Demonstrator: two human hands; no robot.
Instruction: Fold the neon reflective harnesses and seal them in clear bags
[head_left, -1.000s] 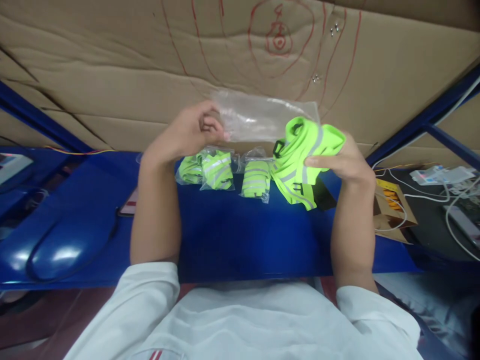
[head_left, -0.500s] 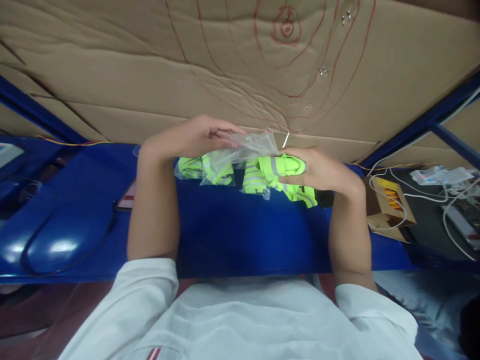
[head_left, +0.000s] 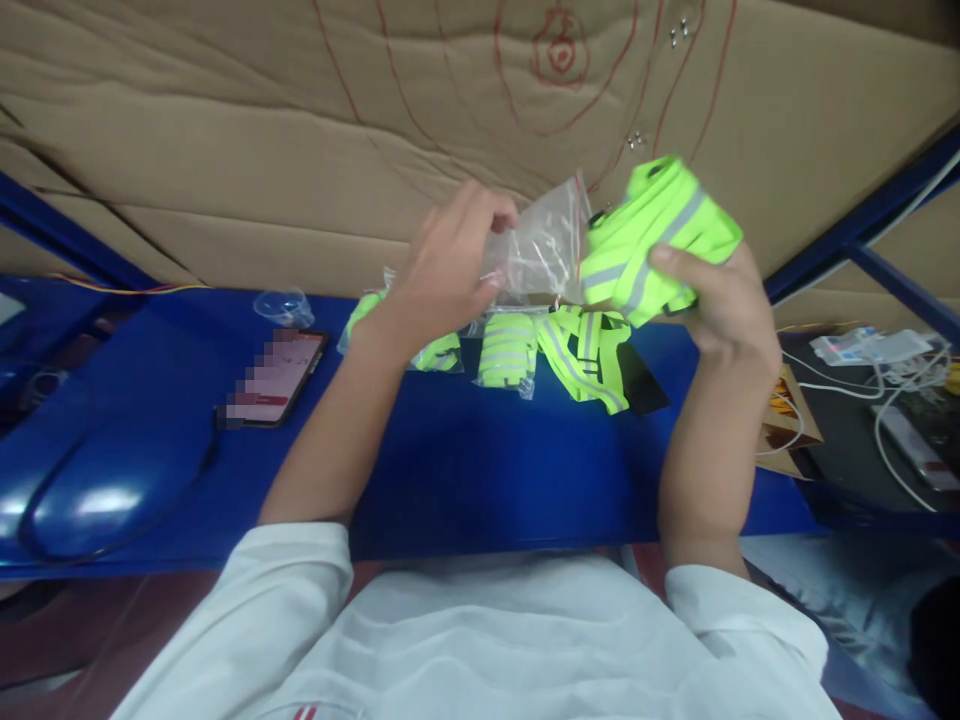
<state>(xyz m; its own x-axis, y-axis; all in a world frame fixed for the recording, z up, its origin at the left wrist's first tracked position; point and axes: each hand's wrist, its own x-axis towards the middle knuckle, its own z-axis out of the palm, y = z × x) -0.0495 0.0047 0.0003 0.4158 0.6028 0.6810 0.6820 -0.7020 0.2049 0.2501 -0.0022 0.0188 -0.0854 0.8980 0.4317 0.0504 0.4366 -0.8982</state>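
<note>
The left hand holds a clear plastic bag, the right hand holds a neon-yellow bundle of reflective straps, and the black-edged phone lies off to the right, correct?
No: the head view shows the black-edged phone off to the left. The left hand does hold the clear plastic bag, and the right hand the neon-yellow strap bundle.

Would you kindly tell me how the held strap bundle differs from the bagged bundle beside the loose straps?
The held bundle is up in the right hand; the bagged bundle lies on the blue table. The held bundle is unbagged, the bagged bundle in clear plastic. Both are neon yellow-green with grey stripes.
</note>
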